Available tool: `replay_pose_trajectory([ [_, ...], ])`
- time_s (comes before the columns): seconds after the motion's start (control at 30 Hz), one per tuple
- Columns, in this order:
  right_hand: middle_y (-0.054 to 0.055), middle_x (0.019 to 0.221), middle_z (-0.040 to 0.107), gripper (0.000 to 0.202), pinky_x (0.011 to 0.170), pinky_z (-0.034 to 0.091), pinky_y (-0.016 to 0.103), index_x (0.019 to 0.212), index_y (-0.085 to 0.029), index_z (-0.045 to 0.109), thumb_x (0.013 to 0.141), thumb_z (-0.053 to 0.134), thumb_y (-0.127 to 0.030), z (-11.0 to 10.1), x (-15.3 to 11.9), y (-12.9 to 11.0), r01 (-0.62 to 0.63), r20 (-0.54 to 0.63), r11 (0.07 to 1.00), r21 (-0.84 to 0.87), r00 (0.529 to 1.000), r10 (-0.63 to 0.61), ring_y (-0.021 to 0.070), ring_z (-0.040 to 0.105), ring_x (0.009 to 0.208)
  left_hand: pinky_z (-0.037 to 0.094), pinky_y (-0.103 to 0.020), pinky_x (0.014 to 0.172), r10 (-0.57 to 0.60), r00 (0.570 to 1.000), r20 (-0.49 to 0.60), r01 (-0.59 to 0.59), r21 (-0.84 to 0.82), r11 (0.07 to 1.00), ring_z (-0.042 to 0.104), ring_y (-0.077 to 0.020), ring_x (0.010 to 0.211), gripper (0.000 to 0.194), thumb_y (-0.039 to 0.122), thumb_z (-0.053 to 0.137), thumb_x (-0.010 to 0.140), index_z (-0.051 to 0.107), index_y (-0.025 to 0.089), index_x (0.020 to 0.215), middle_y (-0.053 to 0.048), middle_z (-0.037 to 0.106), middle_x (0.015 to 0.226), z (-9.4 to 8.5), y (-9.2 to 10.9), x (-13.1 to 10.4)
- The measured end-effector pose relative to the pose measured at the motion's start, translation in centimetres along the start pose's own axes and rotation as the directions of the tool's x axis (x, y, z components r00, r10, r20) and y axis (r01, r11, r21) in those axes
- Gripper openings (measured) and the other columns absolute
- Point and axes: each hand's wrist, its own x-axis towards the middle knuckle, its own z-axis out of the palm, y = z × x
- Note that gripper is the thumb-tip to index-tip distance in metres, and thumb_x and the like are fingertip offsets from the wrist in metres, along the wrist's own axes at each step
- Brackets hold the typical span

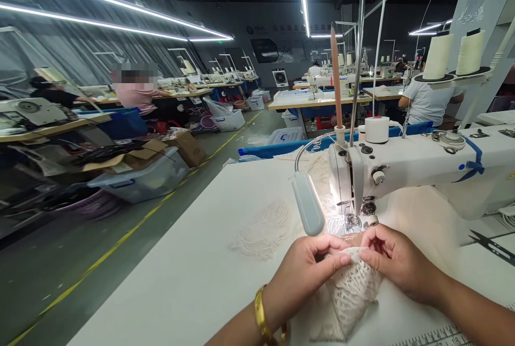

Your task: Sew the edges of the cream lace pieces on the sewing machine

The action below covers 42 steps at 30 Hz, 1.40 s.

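A piece of white lace fabric (pixel 354 292) hangs from both hands just in front of the sewing machine (pixel 402 161). My left hand (pixel 311 263), with a gold bangle at the wrist, pinches the fabric's upper edge between thumb and fingers. On the other side, my right hand (pixel 396 260) pinches the same edge. The machine's needle and presser foot (pixel 353 221) are lit, just beyond the fingers. More lace (pixel 265 230) lies flat on the white table (pixel 193 260), left of the machine.
A grey lamp head (pixel 308 204) stands left of the needle area. Black scissors (pixel 493 247) lie at the right, and a ruler scale (pixel 434 336) runs along the near edge. Thread cones (pixel 438 56) stand above. Other people sit at machines further back.
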Motion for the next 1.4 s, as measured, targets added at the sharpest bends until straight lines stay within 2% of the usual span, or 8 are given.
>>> replay_pose_trajectory([
  [0.27, -0.002, 0.080, 0.053, 0.028, 0.067, 0.040, 0.029, 0.086, -0.023, 0.057, 0.098, 0.064, -0.046, 0.5, -0.9, -0.9, 0.038, -0.050, 0.988, -0.146, 0.998, -0.046, 0.0161, 0.046, 0.074, 0.055, -0.030, 0.075, 0.098, 0.994, -0.044, -0.095, 0.053, 0.994, 0.067, -0.0195, 0.077, 0.022, 0.039, 0.071, 0.086, 0.076, 0.018, 0.079, -0.004, 0.076, 0.080, 0.0, 0.6, -1.1],
  [0.5, -0.001, 0.080, 0.059, 0.020, 0.071, 0.045, 0.027, 0.085, -0.022, 0.060, 0.094, 0.067, -0.038, 3.6, -4.1, -6.3, 0.093, 0.146, 0.983, -0.161, 0.987, -0.069, 0.0161, 0.054, 0.076, 0.050, -0.024, 0.070, 0.050, 0.993, 0.104, -0.078, 0.287, 0.955, 0.064, -0.0161, 0.076, 0.021, 0.038, 0.062, 0.094, 0.074, 0.024, 0.086, 0.002, 0.073, 0.080, -3.5, 6.6, -6.5],
  [0.63, -0.003, 0.075, 0.056, 0.015, 0.065, 0.042, 0.027, 0.077, -0.022, 0.052, 0.089, 0.060, -0.019, 4.9, -2.6, -5.0, 0.010, 0.002, 0.944, -0.330, 1.000, -0.010, 0.0153, 0.053, 0.071, 0.040, -0.024, 0.061, 0.062, 0.983, 0.173, -0.150, 0.558, 0.816, 0.054, -0.0145, 0.065, 0.023, 0.036, 0.064, 0.088, 0.067, 0.020, 0.073, 0.003, 0.062, 0.067, -4.1, 6.6, -2.8],
  [0.73, -0.003, 0.068, 0.050, 0.028, 0.065, 0.036, 0.029, 0.067, -0.022, 0.035, 0.083, 0.053, -0.008, 4.7, -0.6, -2.2, -0.005, -0.131, 0.794, -0.608, 0.987, -0.094, 0.0157, 0.048, 0.069, 0.041, -0.025, 0.066, 0.043, 0.989, 0.142, -0.127, 0.665, 0.736, 0.058, -0.0167, 0.073, 0.018, 0.029, 0.068, 0.082, 0.060, 0.019, 0.069, 0.002, 0.061, 0.072, -2.7, 3.8, 2.0],
  [0.87, -0.002, 0.071, 0.050, 0.031, 0.071, 0.033, 0.032, 0.068, -0.022, 0.030, 0.080, 0.051, -0.002, 3.8, 0.4, -0.1, 0.034, -0.115, 0.646, -0.762, 0.975, -0.188, 0.0190, 0.047, 0.077, 0.043, -0.025, 0.063, -0.043, 0.988, 0.145, -0.068, 0.679, 0.731, 0.059, -0.0167, 0.065, 0.021, 0.030, 0.073, 0.076, 0.057, 0.020, 0.068, 0.004, 0.058, 0.060, -1.0, 0.6, 6.2],
  [1.1, -0.002, 0.076, 0.056, 0.025, 0.068, 0.038, 0.030, 0.075, -0.022, 0.045, 0.091, 0.062, -0.013, 0.8, 0.0, -1.2, 0.109, 0.027, 0.670, -0.734, 0.991, -0.132, 0.0181, 0.051, 0.075, 0.041, -0.024, 0.057, -0.034, 0.985, 0.167, -0.093, 0.696, 0.712, 0.058, -0.0165, 0.057, 0.029, 0.043, 0.081, 0.072, 0.061, 0.022, 0.070, 0.007, 0.054, 0.052, -1.4, -0.5, 7.2],
  [1.23, 0.005, 0.092, 0.063, 0.016, 0.074, 0.044, 0.035, 0.099, -0.021, 0.061, 0.099, 0.049, -0.010, -0.1, 0.0, -0.1, 0.364, 0.179, 0.592, -0.719, 0.920, -0.348, 0.0218, 0.053, 0.084, 0.042, -0.026, 0.059, 0.003, 0.988, 0.155, -0.117, 0.733, 0.670, 0.056, -0.0172, 0.057, 0.030, 0.043, 0.082, 0.072, 0.061, 0.023, 0.068, 0.007, 0.050, 0.051, -1.4, -0.9, 7.5],
  [1.4, 0.005, 0.086, 0.057, 0.031, 0.071, 0.044, 0.036, 0.103, -0.020, 0.063, 0.091, 0.043, 0.000, 0.4, -0.4, 1.6, 0.464, 0.246, 0.483, -0.742, 0.859, -0.448, 0.0224, 0.046, 0.081, 0.049, -0.041, 0.090, 0.103, 0.992, 0.069, -0.116, 0.802, 0.586, 0.062, -0.0239, 0.076, 0.023, 0.032, 0.082, 0.073, 0.062, 0.020, 0.071, 0.003, 0.060, 0.066, -2.4, 0.1, 7.3],
])
